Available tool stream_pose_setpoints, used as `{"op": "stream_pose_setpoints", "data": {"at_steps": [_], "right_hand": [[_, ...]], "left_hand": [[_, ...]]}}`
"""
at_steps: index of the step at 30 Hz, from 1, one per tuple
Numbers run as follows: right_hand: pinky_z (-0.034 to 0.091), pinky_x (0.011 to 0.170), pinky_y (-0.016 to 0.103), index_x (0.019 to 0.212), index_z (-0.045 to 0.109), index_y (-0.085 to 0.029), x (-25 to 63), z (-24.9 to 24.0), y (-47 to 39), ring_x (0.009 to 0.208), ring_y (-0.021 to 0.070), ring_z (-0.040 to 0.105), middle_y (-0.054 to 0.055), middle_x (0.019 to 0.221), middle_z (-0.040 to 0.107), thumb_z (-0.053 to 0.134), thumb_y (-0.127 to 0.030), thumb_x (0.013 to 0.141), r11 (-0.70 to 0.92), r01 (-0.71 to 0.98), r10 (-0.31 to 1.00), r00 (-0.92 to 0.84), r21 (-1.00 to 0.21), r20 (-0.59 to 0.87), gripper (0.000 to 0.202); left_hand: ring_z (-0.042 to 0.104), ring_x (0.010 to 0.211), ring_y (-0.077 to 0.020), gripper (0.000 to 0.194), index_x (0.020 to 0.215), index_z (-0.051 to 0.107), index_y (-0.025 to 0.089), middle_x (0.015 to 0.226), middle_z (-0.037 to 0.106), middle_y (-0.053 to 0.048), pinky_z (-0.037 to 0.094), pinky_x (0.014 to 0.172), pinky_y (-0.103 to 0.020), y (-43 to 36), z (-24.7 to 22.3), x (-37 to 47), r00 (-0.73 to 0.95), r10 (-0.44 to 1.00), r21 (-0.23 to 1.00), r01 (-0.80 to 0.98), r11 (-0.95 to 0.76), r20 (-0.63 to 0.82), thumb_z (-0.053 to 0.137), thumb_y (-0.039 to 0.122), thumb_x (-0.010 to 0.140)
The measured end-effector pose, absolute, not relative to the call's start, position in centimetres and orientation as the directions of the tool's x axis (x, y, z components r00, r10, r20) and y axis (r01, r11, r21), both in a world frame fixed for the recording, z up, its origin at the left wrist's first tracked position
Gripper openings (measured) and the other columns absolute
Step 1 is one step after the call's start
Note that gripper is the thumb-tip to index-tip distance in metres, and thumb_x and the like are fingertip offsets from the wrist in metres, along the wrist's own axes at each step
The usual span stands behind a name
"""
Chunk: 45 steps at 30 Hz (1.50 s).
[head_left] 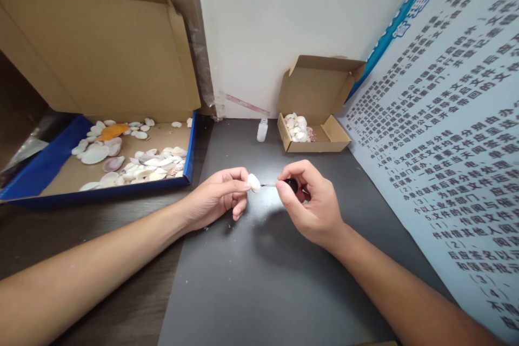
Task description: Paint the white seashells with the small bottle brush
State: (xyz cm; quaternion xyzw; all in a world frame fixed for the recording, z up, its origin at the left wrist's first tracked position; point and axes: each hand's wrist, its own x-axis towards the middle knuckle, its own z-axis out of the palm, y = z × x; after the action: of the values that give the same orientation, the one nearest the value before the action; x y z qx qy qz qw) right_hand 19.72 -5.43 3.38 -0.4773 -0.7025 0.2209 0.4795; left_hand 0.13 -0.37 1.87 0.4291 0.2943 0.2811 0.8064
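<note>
Between the thumb and fingers of my left hand (pixel 223 194) is a small white shell (pixel 254 183), held above the dark grey mat (pixel 227 292). My right hand (pixel 312 200) grips a round black cap (pixel 291 185) from which a thin rod (pixel 268 185) points left. The rod's tip is at the shell's right edge; whether it touches cannot be made out. Behind the hands a small white bottle (pixel 262 130) stands upright with its top uncapped.
At the left an open blue-edged cardboard box (pixel 188 151) holds several shells and an orange one (pixel 112 131). A smaller open cardboard box (pixel 318 147) with shells sits at the back right. A printed sheet (pixel 446 146) slopes along the right, and a white panel (pixel 292 11) rises behind.
</note>
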Motion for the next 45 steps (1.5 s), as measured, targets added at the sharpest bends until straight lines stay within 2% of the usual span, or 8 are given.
{"op": "stream_pose_setpoints", "data": {"at_steps": [7, 21, 25, 30, 33, 37, 40, 45], "right_hand": [[0.027, 0.043, 0.024, 0.088, 0.053, -0.023, 19.8, 3.3, -5.2, 0.044, 0.0081, 0.032, -0.009, 0.056, 0.036, 0.057, -0.025, 0.088, 0.411, 0.396, 0.906, -0.080, -0.821, 0.414, 0.005], [0.024, 0.044, 0.023, 0.086, 0.051, -0.023, 19.9, 3.2, -5.0, 0.046, 0.0078, 0.028, -0.010, 0.055, 0.032, 0.054, -0.027, 0.093, 0.370, 0.216, 0.929, -0.087, -0.904, 0.359, 0.008], [0.022, 0.044, 0.023, 0.086, 0.053, -0.022, 19.9, 3.3, -5.0, 0.045, 0.0072, 0.026, -0.010, 0.056, 0.030, 0.060, -0.024, 0.088, 0.378, 0.311, 0.925, -0.077, -0.872, 0.373, 0.008], [0.025, 0.044, 0.022, 0.088, 0.052, -0.023, 19.9, 3.4, -5.0, 0.047, 0.0080, 0.030, -0.009, 0.057, 0.033, 0.057, -0.024, 0.089, 0.379, 0.285, 0.925, -0.091, -0.881, 0.368, 0.006], [0.023, 0.043, 0.023, 0.088, 0.052, -0.023, 20.0, 3.2, -4.9, 0.046, 0.0075, 0.027, -0.010, 0.057, 0.030, 0.060, -0.021, 0.087, 0.373, 0.341, 0.925, -0.067, -0.863, 0.373, 0.007], [0.025, 0.045, 0.023, 0.089, 0.053, -0.022, 20.0, 3.1, -4.9, 0.047, 0.0082, 0.029, -0.009, 0.057, 0.033, 0.054, -0.023, 0.091, 0.388, 0.299, 0.921, -0.103, -0.872, 0.375, 0.002], [0.022, 0.044, 0.023, 0.087, 0.053, -0.023, 20.0, 3.0, -5.0, 0.046, 0.0074, 0.026, -0.010, 0.057, 0.030, 0.060, -0.019, 0.086, 0.395, 0.355, 0.916, -0.084, -0.847, 0.392, 0.008], [0.026, 0.046, 0.023, 0.090, 0.053, -0.023, 20.0, 2.8, -4.9, 0.049, 0.0087, 0.030, -0.009, 0.058, 0.033, 0.054, -0.025, 0.092, 0.395, 0.251, 0.919, -0.120, -0.884, 0.376, 0.003]], "left_hand": [[0.048, 0.043, -0.0052, 0.016, 0.078, 0.053, 0.017, 0.058, 0.050, 0.005, 0.034, 0.044, -0.016, -0.2, 1.5, 0.0, 0.690, 0.686, 0.853, -0.194, 0.484, -0.232, 0.066, 0.024, 0.081], [0.046, 0.044, -0.0053, 0.015, 0.078, 0.051, 0.017, 0.058, 0.050, 0.006, 0.033, 0.046, -0.017, -0.4, 1.4, 0.1, 0.694, 0.691, 0.895, -0.157, 0.418, -0.201, 0.064, 0.024, 0.081], [0.045, 0.045, -0.0053, 0.016, 0.079, 0.051, 0.018, 0.060, 0.049, 0.006, 0.032, 0.046, -0.018, -0.4, 1.1, 0.2, 0.700, 0.696, 0.926, -0.136, 0.351, -0.161, 0.065, 0.025, 0.080], [0.038, 0.047, -0.0053, 0.017, 0.080, 0.052, 0.018, 0.057, 0.046, 0.007, 0.026, 0.046, -0.019, -0.5, 0.8, 0.2, 0.716, 0.685, 0.963, -0.069, 0.261, -0.135, 0.066, 0.029, 0.082], [0.036, 0.047, -0.0054, 0.017, 0.080, 0.053, 0.018, 0.056, 0.044, 0.007, 0.026, 0.047, -0.019, -0.5, 0.9, 0.2, 0.715, 0.684, 0.954, -0.078, 0.288, -0.148, 0.065, 0.029, 0.082], [0.035, 0.050, -0.0050, 0.015, 0.078, 0.054, 0.017, 0.061, 0.046, 0.006, 0.025, 0.048, -0.020, -0.5, 1.1, 0.2, 0.703, 0.688, 0.933, -0.101, 0.345, -0.178, 0.067, 0.025, 0.079], [0.033, 0.050, -0.0045, 0.017, 0.077, 0.055, 0.015, 0.062, 0.042, 0.006, 0.021, 0.048, -0.020, -0.5, 1.3, 0.2, 0.714, 0.678, 0.930, -0.108, 0.351, -0.173, 0.068, 0.026, 0.078], [0.031, 0.051, -0.0047, 0.017, 0.078, 0.055, 0.015, 0.063, 0.042, 0.006, 0.019, 0.048, -0.021, -0.6, 1.4, 0.2, 0.716, 0.676, 0.924, -0.115, 0.364, -0.177, 0.068, 0.025, 0.077]]}}
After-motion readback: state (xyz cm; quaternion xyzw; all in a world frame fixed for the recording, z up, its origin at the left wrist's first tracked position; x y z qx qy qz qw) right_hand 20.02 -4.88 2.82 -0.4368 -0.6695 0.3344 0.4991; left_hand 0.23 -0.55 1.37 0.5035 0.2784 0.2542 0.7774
